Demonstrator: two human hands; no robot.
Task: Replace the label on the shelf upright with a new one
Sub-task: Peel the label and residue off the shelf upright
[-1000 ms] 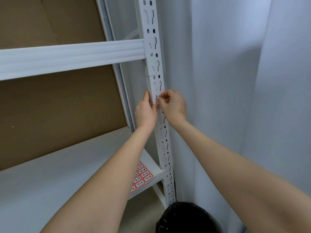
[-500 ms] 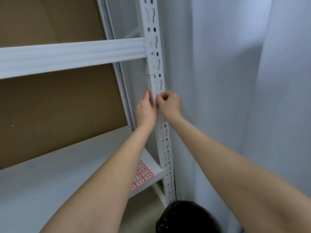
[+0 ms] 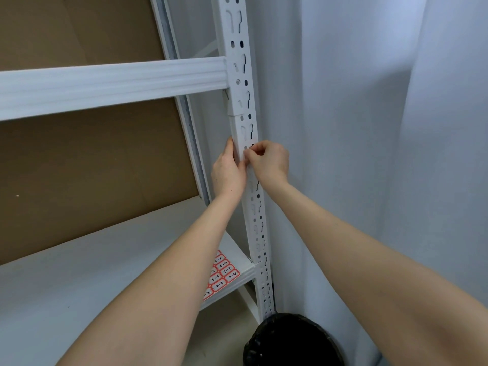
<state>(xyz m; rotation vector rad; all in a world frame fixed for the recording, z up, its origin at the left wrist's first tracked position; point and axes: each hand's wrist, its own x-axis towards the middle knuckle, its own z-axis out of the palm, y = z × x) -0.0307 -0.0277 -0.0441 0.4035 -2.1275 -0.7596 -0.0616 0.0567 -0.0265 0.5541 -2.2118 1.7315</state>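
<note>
White shelving standing against a pale curtain, soft even light falling over everything.

The white metal shelving unit [image 3: 169, 35] is filling the left of the scene, its ribbed horizontal beam [image 3: 105, 85] running across above a pale shelf board [image 3: 79, 286], with brown cardboard panels [image 3: 92, 175] closing off the far side. A white curtain [image 3: 369, 128] is hanging in long vertical folds along the right, taking on a faint bluish cast. A black bin bag [image 3: 293, 339] is sitting near, at the foot of the unit, and a strip of beige floor [image 3: 224, 326] is showing under the shelf board.
</note>
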